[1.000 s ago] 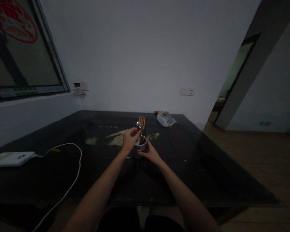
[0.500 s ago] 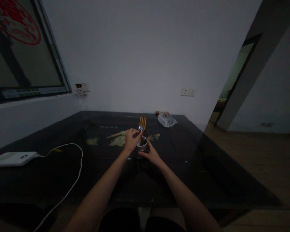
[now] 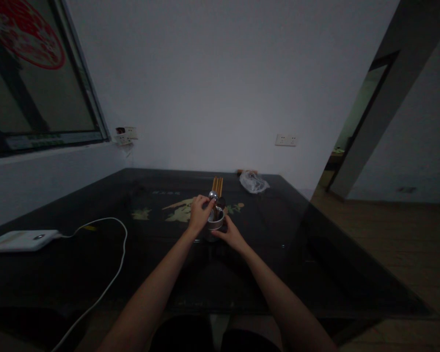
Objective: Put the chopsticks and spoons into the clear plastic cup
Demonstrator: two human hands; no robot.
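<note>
A light-coloured round holder (image 3: 215,225) stands on the dark table in front of me. Several wooden chopsticks (image 3: 217,185) and spoons rise out of it. My left hand (image 3: 199,211) pinches a shiny metal spoon (image 3: 213,194) just below its bowl, above the holder's left rim. A darker spoon (image 3: 221,201) leans to the right of it in the holder. Around the holder's right side, my right hand (image 3: 231,233) is curled, with thumb in front and fingers against its wall.
The dark glossy table (image 3: 278,278) has a printed flower pattern. At the left lies a white power bank (image 3: 25,241) with a white cable (image 3: 123,244) running off the front edge. A crumpled clear plastic bag (image 3: 253,182) sits at the back by the wall.
Almost nothing differs. The left hand keeps its pinch on the spoon, which has shifted only very slightly, and the right hand stays around the holder.
</note>
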